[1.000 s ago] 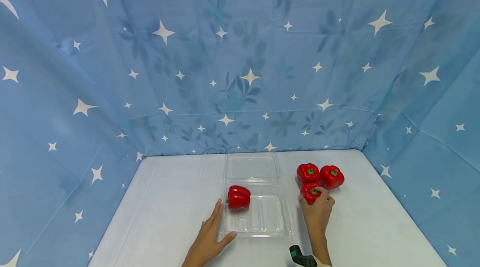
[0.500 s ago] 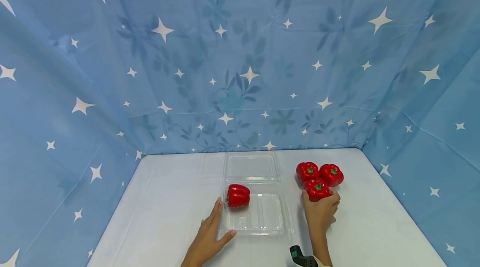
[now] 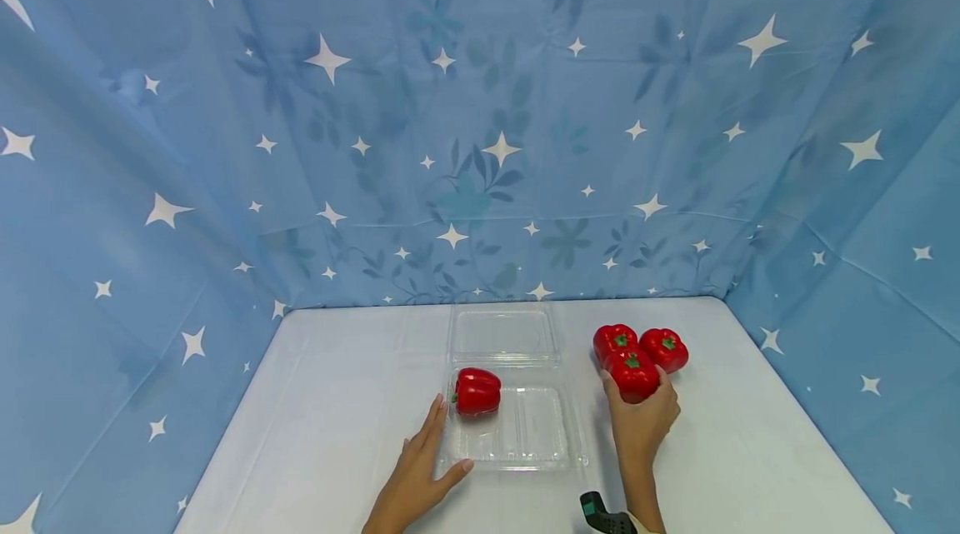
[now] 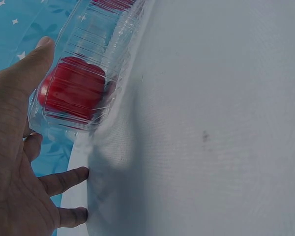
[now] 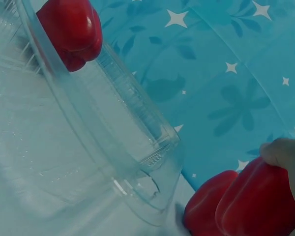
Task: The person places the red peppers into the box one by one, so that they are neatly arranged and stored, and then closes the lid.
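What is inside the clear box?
One red pepper lies on its side in the back left corner of the box, its green stem pointing left. The pepper covers the patch beneath it, which cannot be seen.

A: so where do the cams sit?
B: head one's high and farthest back, facing forward and down over the white table (image 3: 345, 401) to the starry curtain (image 3: 480, 184). Wrist ones are way closer, both tilted: left looks past the left hand (image 3: 417, 471) along the table, right looks across the clear container (image 3: 538, 426)
A: any overlap?
B: yep, container and curtain show in all three
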A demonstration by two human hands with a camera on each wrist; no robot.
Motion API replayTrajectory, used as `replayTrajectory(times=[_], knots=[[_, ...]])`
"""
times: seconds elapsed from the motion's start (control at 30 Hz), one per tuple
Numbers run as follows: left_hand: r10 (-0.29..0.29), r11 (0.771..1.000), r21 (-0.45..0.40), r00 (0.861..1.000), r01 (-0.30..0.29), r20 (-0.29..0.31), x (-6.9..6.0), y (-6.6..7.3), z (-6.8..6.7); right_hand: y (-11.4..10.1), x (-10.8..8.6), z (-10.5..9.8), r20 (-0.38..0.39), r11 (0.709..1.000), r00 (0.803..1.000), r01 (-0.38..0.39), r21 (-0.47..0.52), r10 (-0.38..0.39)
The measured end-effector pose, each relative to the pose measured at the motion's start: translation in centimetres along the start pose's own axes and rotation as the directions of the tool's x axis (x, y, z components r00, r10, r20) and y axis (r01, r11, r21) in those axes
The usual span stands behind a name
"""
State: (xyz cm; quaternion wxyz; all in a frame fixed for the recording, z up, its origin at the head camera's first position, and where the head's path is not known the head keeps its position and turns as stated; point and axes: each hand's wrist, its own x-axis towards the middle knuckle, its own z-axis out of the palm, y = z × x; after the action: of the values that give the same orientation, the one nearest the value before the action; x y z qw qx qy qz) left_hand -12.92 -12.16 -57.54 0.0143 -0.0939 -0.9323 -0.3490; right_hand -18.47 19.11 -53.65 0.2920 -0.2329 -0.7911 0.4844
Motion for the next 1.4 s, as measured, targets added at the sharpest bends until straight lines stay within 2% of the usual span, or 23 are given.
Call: replayTrajectory(times=[0.13, 0.33, 0.77, 1.03, 1.27, 1.4], knots=[[-0.006, 1.000, 0.004, 1.000, 0.006, 0.007, 0.0, 0.0, -0.1, 0.1, 0.1, 0.0, 0.010, 0.998, 0.998, 0.063, 0.025, -0.063], [-0.013, 1.000, 0.002, 1.000, 0.013, 0.018, 0.0, 0.0, -0.1, 0.0, 0.3, 0.2, 0.051, 0.983, 0.988, 0.141, 0.116, -0.148], [-0.013, 1.000, 0.007, 1.000, 0.013, 0.007, 0.0, 0.2, -0.1, -0.7, 0.3, 0.4, 0.148, 0.967, 0.965, 0.193, 0.167, -0.218], [0.000, 1.000, -0.001, 1.000, 0.000, -0.001, 0.0, 0.1, 0.1, -1.1, 0.0, 0.7, 0.241, 0.950, 0.928, 0.241, 0.198, -0.286], [0.005, 1.000, 0.009, 1.000, -0.005, 0.002, 0.0, 0.0, 0.1, -1.3, -0.3, 1.0, 0.332, 0.944, 0.899, 0.205, 0.257, -0.285], [0.011, 1.000, 0.018, 1.000, -0.011, -0.008, 0.0, -0.1, 0.1, -1.5, -0.4, 1.0, 0.392, 0.945, 0.871, 0.209, 0.251, -0.297]])
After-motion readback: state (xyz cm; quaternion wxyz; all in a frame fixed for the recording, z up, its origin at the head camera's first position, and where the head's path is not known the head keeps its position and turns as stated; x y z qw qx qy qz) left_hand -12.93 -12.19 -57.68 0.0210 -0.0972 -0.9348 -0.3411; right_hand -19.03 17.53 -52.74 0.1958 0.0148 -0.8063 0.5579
